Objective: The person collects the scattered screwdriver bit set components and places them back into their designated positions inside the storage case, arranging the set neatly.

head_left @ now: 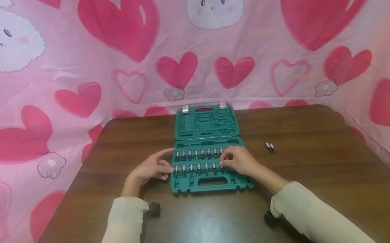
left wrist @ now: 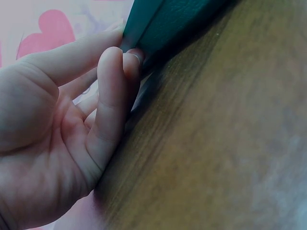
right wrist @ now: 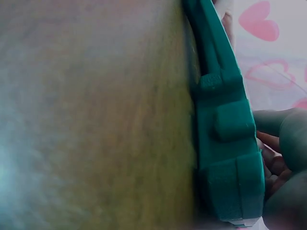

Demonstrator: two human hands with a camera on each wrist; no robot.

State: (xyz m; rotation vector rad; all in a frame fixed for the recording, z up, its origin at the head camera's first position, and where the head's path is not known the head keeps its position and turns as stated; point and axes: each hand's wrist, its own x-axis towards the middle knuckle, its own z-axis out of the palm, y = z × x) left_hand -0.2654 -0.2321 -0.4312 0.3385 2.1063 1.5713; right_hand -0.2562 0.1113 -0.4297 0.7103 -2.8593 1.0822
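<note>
A green tool case (head_left: 187, 185) lies unfolded on the table, its lid (head_left: 205, 121) laid back behind the base. Two rows of silver bit sockets with dark tips stand in the base, among them one bit socket (head_left: 198, 168) in the front row. At the right end of that row, my right hand (head_left: 240, 160) pinches a bit socket (head_left: 222, 169) between thumb and fingertips, over its slot. My left hand (head_left: 151, 167) rests at the case's left edge, index finger stretched out along it and thumb touching the side. In the right wrist view the case wall covers the right fingertips.
Two loose bit sockets (head_left: 270, 147) lie on the brown wooden table (head_left: 301, 150), right of the case. Behind the table hangs a pink curtain (head_left: 240, 41) with hearts. A dark wrist device (head_left: 154, 209) sits at the left cuff, another (head_left: 271, 219) at the right.
</note>
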